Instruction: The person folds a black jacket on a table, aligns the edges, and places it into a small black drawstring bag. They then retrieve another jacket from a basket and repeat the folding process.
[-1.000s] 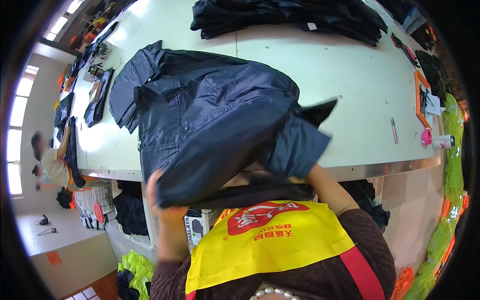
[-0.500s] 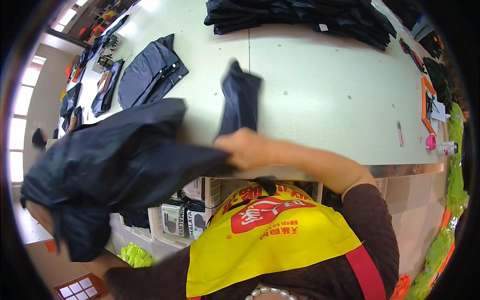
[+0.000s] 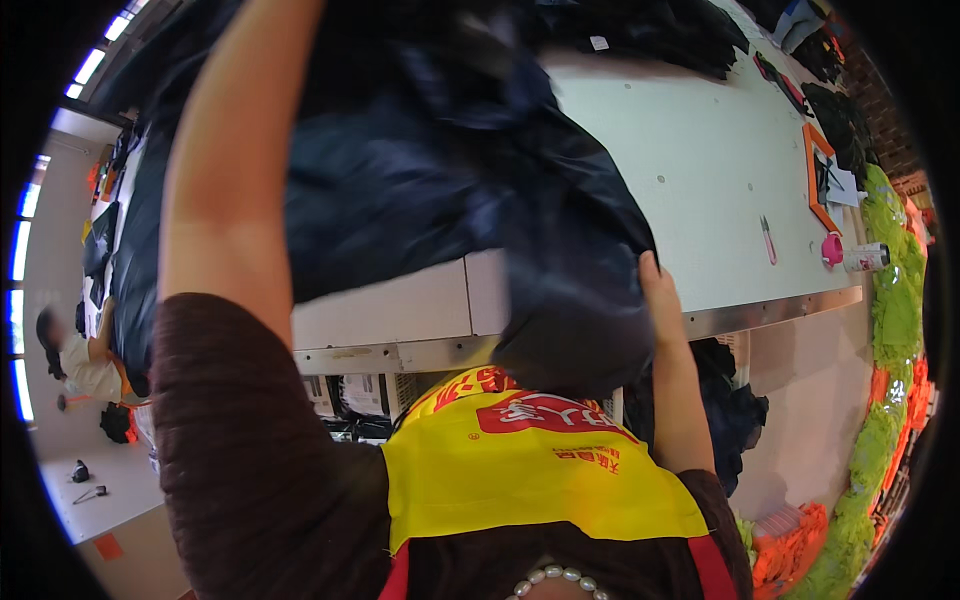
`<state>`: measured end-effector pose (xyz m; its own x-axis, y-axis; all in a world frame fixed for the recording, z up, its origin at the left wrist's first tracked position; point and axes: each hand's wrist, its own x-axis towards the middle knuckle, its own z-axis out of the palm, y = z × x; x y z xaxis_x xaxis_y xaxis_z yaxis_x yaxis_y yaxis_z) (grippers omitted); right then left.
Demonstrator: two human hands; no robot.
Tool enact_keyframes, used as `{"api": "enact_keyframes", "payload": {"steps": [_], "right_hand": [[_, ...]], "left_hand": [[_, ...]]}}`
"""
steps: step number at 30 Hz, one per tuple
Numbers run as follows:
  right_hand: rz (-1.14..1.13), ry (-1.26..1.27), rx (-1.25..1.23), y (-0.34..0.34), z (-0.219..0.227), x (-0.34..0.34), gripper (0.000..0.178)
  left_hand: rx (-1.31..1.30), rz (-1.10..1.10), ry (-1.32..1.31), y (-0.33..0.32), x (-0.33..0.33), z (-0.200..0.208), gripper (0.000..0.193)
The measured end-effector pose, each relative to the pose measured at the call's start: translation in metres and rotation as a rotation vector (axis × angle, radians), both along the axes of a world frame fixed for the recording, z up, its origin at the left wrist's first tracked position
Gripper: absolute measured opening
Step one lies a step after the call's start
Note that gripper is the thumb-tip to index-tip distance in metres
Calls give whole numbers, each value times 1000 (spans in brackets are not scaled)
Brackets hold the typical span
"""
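A large dark navy garment [image 3: 400, 190], blurred in places, hangs spread above the table and covers much of its left and middle. My right hand [image 3: 657, 290] pinches the garment's edge near the table's front, its thumb showing against the cloth. Part of the fabric bulges down over the table edge, in front of my yellow apron [image 3: 520, 450]. My left forearm [image 3: 235, 150] reaches up across the garment and runs out at the top of the picture, so the left hand is out of sight.
Dark folded garments [image 3: 650, 30] lie at the table's far side. Thread snips [image 3: 768, 240], an orange frame-like tray [image 3: 815, 180], a pink item [image 3: 832, 249] and a bottle [image 3: 866, 257] are at right. Bright green fabric [image 3: 890, 290] hangs beyond. Another person [image 3: 85, 360] is at far left.
The bundled garment on my left has opened out across the table. My left arm has swung up and forward, and my right hand has moved right along with the cloth.
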<state>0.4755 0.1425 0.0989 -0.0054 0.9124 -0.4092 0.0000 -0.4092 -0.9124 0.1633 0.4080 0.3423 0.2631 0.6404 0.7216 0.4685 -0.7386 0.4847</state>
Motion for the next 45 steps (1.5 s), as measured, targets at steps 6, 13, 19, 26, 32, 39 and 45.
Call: {"api": "enact_keyframes", "payload": {"steps": [6,13,19,26,32,39,45], "right_hand": [[-315,913,-116,13,-84,94,79],[331,-314,44,-84,-72,6,83],[-108,-385,-274,-56,-12,84,56],[802,-1079,-820,-74,-9,201,73],[353,-824,324,56,-27,109,46],[567,-1577,772,194,-95,48,65],[308,-1302,402,233,-112,88,66]], "left_hand": [[-237,425,768,-77,-60,-312,74],[-604,875,565,-227,-127,-403,67],[-664,1111,519,-303,-184,-400,57],[-651,1410,417,-375,-183,-412,42],[-693,1478,270,-392,-154,-399,29],[-607,1391,236,-406,-194,-409,31],[-853,1412,389,-384,-175,-391,32]]}}
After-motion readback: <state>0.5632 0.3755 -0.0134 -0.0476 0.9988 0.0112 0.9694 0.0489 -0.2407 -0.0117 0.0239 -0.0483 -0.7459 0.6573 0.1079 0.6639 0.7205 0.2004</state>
